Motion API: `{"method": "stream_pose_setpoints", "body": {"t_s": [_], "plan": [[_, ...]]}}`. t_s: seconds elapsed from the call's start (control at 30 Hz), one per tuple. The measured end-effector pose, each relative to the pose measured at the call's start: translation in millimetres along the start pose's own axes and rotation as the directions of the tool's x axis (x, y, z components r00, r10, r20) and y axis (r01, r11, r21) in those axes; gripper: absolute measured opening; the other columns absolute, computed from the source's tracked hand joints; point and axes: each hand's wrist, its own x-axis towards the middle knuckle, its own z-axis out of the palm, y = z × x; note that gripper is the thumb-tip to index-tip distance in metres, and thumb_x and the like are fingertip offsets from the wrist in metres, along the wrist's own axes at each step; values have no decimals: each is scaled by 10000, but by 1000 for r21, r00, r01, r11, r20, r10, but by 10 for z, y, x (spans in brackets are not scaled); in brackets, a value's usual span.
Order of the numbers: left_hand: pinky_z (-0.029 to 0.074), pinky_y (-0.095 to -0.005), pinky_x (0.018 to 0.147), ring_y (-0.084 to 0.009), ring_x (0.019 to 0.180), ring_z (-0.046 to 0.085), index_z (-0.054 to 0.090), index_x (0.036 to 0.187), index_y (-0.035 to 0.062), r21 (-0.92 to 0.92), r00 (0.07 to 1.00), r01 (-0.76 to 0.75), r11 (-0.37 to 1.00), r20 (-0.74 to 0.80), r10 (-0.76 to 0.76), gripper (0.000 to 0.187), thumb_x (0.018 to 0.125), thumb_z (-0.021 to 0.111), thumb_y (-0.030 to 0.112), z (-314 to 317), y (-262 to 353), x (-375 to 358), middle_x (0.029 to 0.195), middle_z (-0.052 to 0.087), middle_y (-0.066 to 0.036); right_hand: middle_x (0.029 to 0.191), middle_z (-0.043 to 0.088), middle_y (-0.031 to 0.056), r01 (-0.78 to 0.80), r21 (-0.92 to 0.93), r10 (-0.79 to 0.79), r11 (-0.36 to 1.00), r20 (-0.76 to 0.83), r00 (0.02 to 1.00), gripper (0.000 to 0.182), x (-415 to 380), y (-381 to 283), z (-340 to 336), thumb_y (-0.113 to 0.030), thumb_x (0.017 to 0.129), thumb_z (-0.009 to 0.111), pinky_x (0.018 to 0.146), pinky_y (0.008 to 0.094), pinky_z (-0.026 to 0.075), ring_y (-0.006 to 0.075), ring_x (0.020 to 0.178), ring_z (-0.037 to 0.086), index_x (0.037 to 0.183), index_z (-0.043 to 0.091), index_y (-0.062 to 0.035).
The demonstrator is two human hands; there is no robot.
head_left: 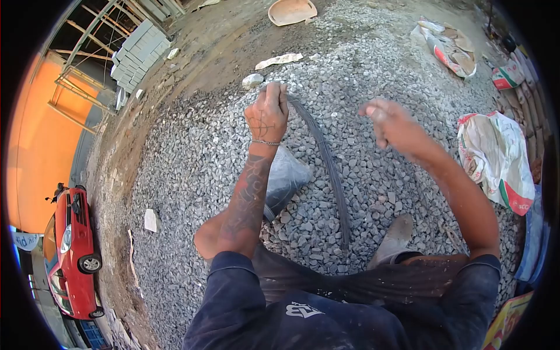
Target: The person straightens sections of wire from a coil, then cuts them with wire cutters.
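Note:
My left hand (268, 112) is closed at the upper end of a bundle of thin dark wires (328, 160). The bundle curves down over grey gravel (373, 181) toward my lap. To the right of the wires, my right hand (392, 125) is raised over the gravel, blurred by motion. Its fingers are bent together, and anything between them is too small or smeared to make out. A grey boot (289, 175) shows beside my left forearm, and another boot (394, 239) stands right of the wires.
Torn sacks (496, 157) lie at the right, with another sack (449, 49) farther back. A shallow tan basin (291, 11) rests at the top. Stacked grey blocks (139, 55) stand upper left; a red car (70, 254) is parked at the left. Pale stones dot the ground.

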Motion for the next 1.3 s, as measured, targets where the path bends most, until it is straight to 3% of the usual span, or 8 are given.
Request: {"method": "stream_pose_setpoints", "body": {"t_s": [0.13, 0.4, 0.47, 0.6, 0.73, 0.93, 1.17, 1.3], "plan": [[436, -388, 455, -320, 535, 573, 551, 827, 77, 74, 996, -4, 997, -87, 11, 140, 880, 520, 202, -35, -311, 126, 674, 592, -133, 632, 496, 15, 624, -123, -453, 771, 582, 675, 259, -259, 193, 452, -204, 943, 381, 581, 271, 432, 113, 522, 460, 1004, 551, -18], [408, -369, 458, -300, 527, 557, 596, 814, 75, 181, 973, 25, 983, -232, 18, 172, 906, 494, 179, -499, -765, 397, 630, 575, -130, 828, 545, 99, 135, -390, -174, 911, -66, 983, 260, -112, 13, 71, -219, 945, 377, 792, 359, 437, 188, 869, 543, 907, 523, -8], [414, -361, 462, -296, 536, 562, 600, 826, 76, 204, 978, 29, 978, -208, 15, 179, 911, 484, 184, -539, -913, 438, 623, 574, -127, 837, 549, 102, 440, -316, -153, 841, 641, 752, 272, -275, 189, 286, -233, 946, 370, 797, 353, 438, 189, 884, 545, 932, 531, -14], [402, -361, 437, -299, 516, 555, 597, 818, 85, 166, 989, 37, 985, -148, -12, 192, 911, 481, 206, -679, -1041, 334, 607, 565, -137, 827, 553, 96, 379, 123, -357, 917, 674, 646, 262, -658, -761, 133, -208, 938, 369, 766, 345, 432, 184, 814, 551, 942, 553, -21], [385, -398, 432, -322, 497, 532, 531, 745, 82, 327, 992, 28, 944, -122, 13, 213, 899, 501, 227, -734, -1151, 345, 596, 554, -149, 754, 547, 108, 281, -411, -353, 867, -111, 929, 263, -193, -360, -266, -162, 916, 371, 739, 361, 443, 227, 722, 549, 863, 556, 17], [379, -414, 434, -347, 499, 522, 463, 715, 67, 489, 997, 32, 872, -78, 7, 260, 905, 493, 241, -901, -1671, 304, 563, 522, -159, 743, 541, 152, 371, -100, -187, 923, 726, 662, 252, -747, -465, 252, -159, 907, 385, 681, 383, 435, 273, 694, 539, 850, 554, 19], [386, -403, 434, -351, 519, 532, 489, 744, 76, 366, 996, 9, 930, -91, 26, 243, 910, 486, 254, -1063, -1656, 288, 595, 546, -154, 707, 570, 84, 318, -540, -409, 780, -54, 911, 275, -362, -326, -476, -222, 907, 446, 646, 323, 433, 177, 669, 542, 880, 588, 11], [401, -397, 441, -338, 539, 557, 507, 791, 87, 502, 998, 19, 864, -63, 15, 205, 908, 485, 253, -1093, -1855, 219, 625, 572, -148, 674, 592, 130, 498, -337, -304, 799, 488, 818, 273, -745, -227, -133, -241, 886, 463, 634, 389, 453, 301, 660, 592, 888, 578, 7]]}}
